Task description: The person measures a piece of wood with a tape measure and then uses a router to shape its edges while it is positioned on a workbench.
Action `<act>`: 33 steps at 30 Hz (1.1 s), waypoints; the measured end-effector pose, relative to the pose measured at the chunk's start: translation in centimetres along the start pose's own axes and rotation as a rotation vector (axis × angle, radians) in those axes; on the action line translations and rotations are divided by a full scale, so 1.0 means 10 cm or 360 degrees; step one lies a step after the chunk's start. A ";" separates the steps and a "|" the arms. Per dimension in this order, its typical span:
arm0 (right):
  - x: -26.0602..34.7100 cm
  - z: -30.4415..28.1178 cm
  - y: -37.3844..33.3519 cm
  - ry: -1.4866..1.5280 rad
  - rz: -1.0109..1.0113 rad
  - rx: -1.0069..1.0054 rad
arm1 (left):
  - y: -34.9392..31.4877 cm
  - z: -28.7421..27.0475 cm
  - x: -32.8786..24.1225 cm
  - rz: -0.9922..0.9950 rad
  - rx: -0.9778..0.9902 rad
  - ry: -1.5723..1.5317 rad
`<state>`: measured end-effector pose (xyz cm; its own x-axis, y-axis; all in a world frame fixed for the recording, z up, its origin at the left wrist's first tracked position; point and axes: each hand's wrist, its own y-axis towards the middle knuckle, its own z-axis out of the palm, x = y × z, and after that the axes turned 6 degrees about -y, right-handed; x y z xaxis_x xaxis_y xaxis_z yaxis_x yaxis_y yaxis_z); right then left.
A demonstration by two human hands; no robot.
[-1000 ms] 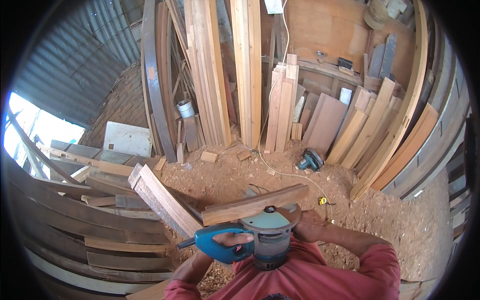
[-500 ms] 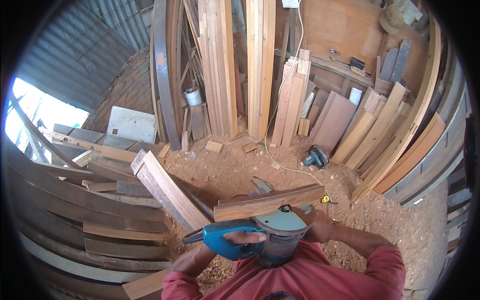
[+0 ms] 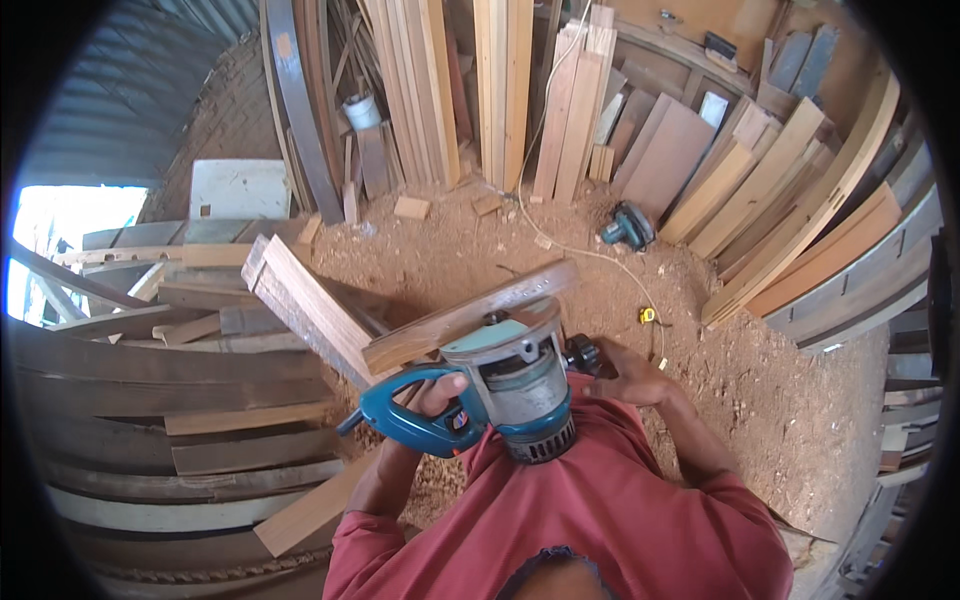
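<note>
A blue and grey electric wood router (image 3: 522, 390) is held tilted in front of my chest. My left hand (image 3: 438, 394) is closed around its blue loop handle, with the thumb showing on top. At the opposite side, my right hand (image 3: 632, 376) has its fingers at the black side knob (image 3: 581, 353); the fingertips are partly hidden behind it. A narrow wooden board (image 3: 470, 312) lies crosswise just beyond the router's pale base plate (image 3: 490, 340), close to the bit. The board's left end is near another pale timber piece (image 3: 312, 302) slanting up from the left.
Wood shavings cover the floor (image 3: 420, 260). Beyond stand a blue-green power saw (image 3: 628, 227), a yellow tape measure (image 3: 647, 315) and a trailing cord (image 3: 600, 256). Planks (image 3: 500, 95) lean along the back, and stacked boards (image 3: 180, 400) fill the left side.
The router has swung from lying against the board's edge to a tilt showing its body and knob. My right hand now shows at the knob. The view has shifted too.
</note>
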<state>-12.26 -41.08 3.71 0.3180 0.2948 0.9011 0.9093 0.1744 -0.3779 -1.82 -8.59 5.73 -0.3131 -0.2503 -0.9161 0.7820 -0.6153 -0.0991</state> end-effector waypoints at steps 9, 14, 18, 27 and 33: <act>-0.45 0.59 0.32 0.0791 -0.0193 0.0711 | -0.02 0.02 0.09 0.0004 -0.0217 -0.0435; -0.93 0.70 0.41 0.1155 -0.0176 0.0683 | 0.02 -0.01 0.15 -0.0016 -0.0201 -0.0482; -0.68 0.70 0.42 0.1477 -0.0427 0.0587 | 0.05 -0.01 0.14 -0.0032 -0.0185 -0.0483; -0.17 0.10 -0.11 -0.0061 -0.0021 0.0503 | 0.01 0.00 0.19 -0.0068 -0.0167 -0.0490; -0.20 0.64 0.15 0.0361 -0.0304 0.0413 | 0.02 0.04 0.20 -0.0081 -0.0143 -0.0502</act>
<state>-13.21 -35.42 -0.05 0.2271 0.0239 0.9736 0.8689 0.4466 -0.2136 -2.51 -9.48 4.02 -0.4937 -0.4488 -0.7449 0.8010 -0.5681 -0.1887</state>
